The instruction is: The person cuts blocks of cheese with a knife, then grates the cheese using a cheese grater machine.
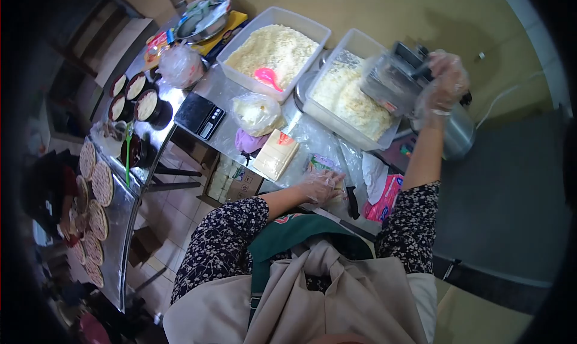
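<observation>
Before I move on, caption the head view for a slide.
Gloved right hand at a clear container over a tub of pale shreds, gloved left hand near a knife.

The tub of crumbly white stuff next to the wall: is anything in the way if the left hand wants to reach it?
Yes, low things: a knife and loose clear plastic lie between the left hand and the tub. The hand could probably go over them.
</observation>
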Motion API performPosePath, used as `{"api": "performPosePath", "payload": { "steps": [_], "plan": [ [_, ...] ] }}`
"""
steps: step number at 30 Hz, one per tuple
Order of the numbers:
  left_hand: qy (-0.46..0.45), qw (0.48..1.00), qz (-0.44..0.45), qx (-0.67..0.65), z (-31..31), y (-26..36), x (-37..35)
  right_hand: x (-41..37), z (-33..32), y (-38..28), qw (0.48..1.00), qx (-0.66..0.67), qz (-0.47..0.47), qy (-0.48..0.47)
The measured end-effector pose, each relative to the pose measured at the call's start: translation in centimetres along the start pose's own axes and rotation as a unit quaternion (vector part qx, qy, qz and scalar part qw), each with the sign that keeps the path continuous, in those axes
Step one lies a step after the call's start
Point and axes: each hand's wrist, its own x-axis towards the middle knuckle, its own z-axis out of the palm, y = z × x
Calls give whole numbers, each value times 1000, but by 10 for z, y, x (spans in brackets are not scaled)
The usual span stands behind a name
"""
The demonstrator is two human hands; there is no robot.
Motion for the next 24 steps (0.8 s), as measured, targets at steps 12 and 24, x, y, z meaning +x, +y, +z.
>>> {"api": "performPosePath", "payload": {
  "steps": [12, 24],
  "plan": [
    [-26, 996, 32, -85, -17, -29, 21, 97, -19, 8, 986, 70, 150, 2],
    [-41, 965, 14, -260, -1, -97, 48, 150, -63, 70, 983, 74, 115, -122]
  ]
}}
